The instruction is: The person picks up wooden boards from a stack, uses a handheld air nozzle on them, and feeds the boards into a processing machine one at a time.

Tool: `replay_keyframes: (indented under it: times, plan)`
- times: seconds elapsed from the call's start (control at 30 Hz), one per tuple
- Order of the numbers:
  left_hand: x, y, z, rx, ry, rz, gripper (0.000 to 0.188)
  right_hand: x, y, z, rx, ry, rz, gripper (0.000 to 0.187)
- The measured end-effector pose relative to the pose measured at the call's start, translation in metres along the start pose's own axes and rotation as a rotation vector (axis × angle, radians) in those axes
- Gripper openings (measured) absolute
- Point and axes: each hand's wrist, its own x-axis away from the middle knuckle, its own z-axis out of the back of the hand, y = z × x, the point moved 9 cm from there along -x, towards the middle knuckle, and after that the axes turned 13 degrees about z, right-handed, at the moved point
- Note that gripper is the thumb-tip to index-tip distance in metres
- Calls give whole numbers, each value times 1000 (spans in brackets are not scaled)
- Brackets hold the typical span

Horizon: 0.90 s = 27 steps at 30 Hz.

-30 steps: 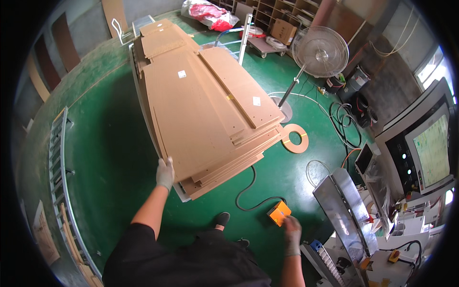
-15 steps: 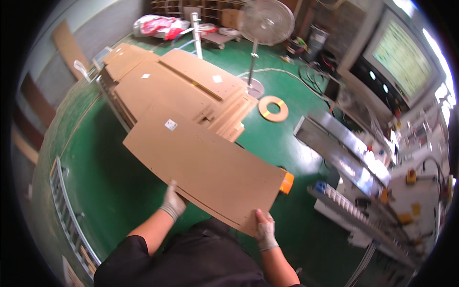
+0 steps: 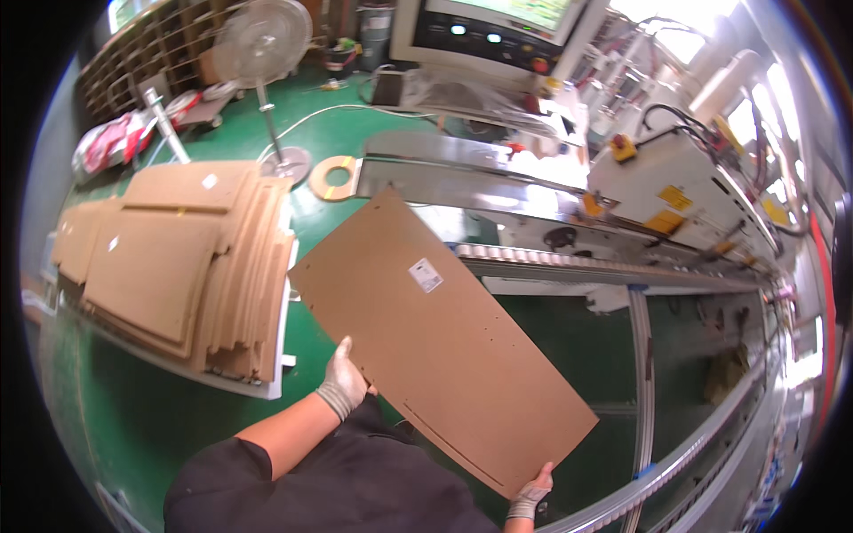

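Observation:
A wide brown fibreboard panel (image 3: 462, 364) with a white label (image 3: 425, 275) on its face and a few small holes is held up in front of me, one long edge toward my body. My left hand (image 3: 345, 377), in a light glove, grips that near edge, thumb on top and fingers underneath. Near the panel's right corner, my right hand (image 3: 533, 491) clasps the edge, also gloved; its fingers below are mostly hidden. A slot runs along the near edge between the two hands. The panel's far corner overlaps the metal machine bed (image 3: 480, 182) in view.
To the left, stacks of similar brown panels (image 3: 164, 249) lie on a low support. A pedestal fan (image 3: 264, 40) and a ring of edging tape (image 3: 336, 178) stand behind. At right run a roller rail (image 3: 569, 268), a metal frame (image 3: 641, 373) and a white machine (image 3: 684, 191).
My view and body have turned right, carrying the panel away from the stacks and toward the roller rail. Both hands keep hold of it.

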Motion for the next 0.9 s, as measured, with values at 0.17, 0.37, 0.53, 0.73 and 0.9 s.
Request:
replay_keyframes:
  times: [0.17, 0.37, 0.53, 0.73, 0.9]
  plan:
    - [-126, -16, -76, -140, -19, 190, 46, 63, 76, 13, -207, 383, -181, 61]
    - [-214, -28, -107, -328, -46, 258, 26, 102, 99, -66, -511, 273, -416, 71]
    - [-187, -74, -128, -656, -73, 472, 20, 97, 63, -90, -460, 405, -332, 63]
    - [-213, -39, -184, -1130, -236, 149, 21, 36, 2, -97, -13, 371, -13, 53]
    - [-201, 62, -302, -1539, -180, -873, 22, 5, 13, -92, -248, 521, -155, 51]
